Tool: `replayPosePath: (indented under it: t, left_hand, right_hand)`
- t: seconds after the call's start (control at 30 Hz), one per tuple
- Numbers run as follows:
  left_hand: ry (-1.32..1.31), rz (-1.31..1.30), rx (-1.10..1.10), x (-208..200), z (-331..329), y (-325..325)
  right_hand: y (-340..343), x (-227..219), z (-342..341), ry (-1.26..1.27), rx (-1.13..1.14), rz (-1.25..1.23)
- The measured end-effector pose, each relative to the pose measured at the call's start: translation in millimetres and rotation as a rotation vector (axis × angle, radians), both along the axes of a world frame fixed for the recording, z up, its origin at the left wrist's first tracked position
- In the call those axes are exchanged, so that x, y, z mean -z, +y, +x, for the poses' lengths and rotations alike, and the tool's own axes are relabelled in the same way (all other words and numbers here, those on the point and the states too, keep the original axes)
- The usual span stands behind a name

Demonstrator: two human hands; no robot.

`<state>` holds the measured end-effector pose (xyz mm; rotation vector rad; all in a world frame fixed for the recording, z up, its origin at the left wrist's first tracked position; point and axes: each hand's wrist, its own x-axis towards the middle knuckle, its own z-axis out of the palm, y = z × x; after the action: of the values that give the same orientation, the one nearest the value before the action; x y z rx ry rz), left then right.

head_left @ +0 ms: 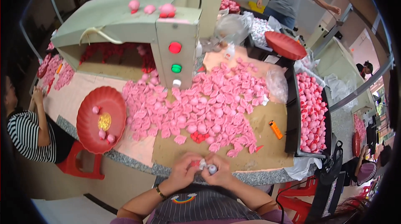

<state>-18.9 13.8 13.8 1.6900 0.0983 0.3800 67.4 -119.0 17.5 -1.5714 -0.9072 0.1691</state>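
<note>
My left hand (pixel 184 170) and my right hand (pixel 220 171) meet over the table's near edge. Between the left fingertips is a small red piece (pixel 195 163), partly hidden. My right hand is closed around a small whitish thing with a round grey end (pixel 212 169); its white tip (pixel 202 164) points at the left fingers. Just beyond my hands lie several small red pieces (pixel 199 137) and a broad spread of pink molded pieces (pixel 196 111), some like petals, some like balls.
A red scalloped dish (pixel 85 119) with several pink figures stands left. On the right are an orange lighter (pixel 275 130) and a black crate (pixel 294 115) of pink-and-red figures (pixel 312 113). A pale green machine (pixel 125 19) rises behind. Other people work left, right and at the back.
</note>
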Motion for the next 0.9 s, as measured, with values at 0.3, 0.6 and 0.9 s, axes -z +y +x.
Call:
replayPosePath:
  t: [0.3,0.6,0.9]
  left_hand:
    - [-0.005,-0.051,0.030,-4,1,-3]
    - [0.040,-0.045,0.032,-14,3,-5]
    - [0.147,-0.114,0.004,15,-9,-4]
  right_hand:
    - [-1,-1,0,-0.054,0.002,0.068]
    - [1,6,2,0.022,0.004,0.064]
    - [-9,-3,-5,0.279,0.096,-0.103]
